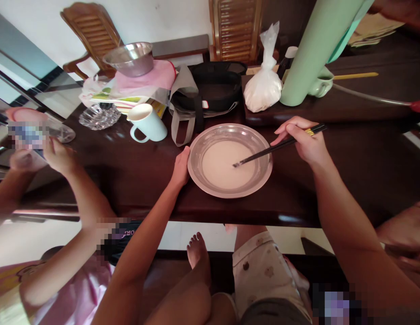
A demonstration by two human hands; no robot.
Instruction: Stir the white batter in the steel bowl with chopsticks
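Note:
A wide metal bowl (195, 180) stands on the dark table and holds a smooth, milky off-white liquid (223, 164). My left hand (182, 166) grips the bowl's left rim, with part of the fingers hidden behind it. Pinched in my right hand (305, 137) is a pair of black chopsticks (264, 153) with gold bands near the upper end. Their whitened tips dip toward the liquid near the bowl's middle, and the shafts cross above the right rim.
Behind the bowl are a pale blue mug (152, 124), a glass dish (100, 116), a grey-black bag (210, 90), a tied bag of white powder (263, 88) and a tall green cylinder (318, 54). A steel basin (132, 61) sits back left. Another person's hands (59, 153) hold a phone at left.

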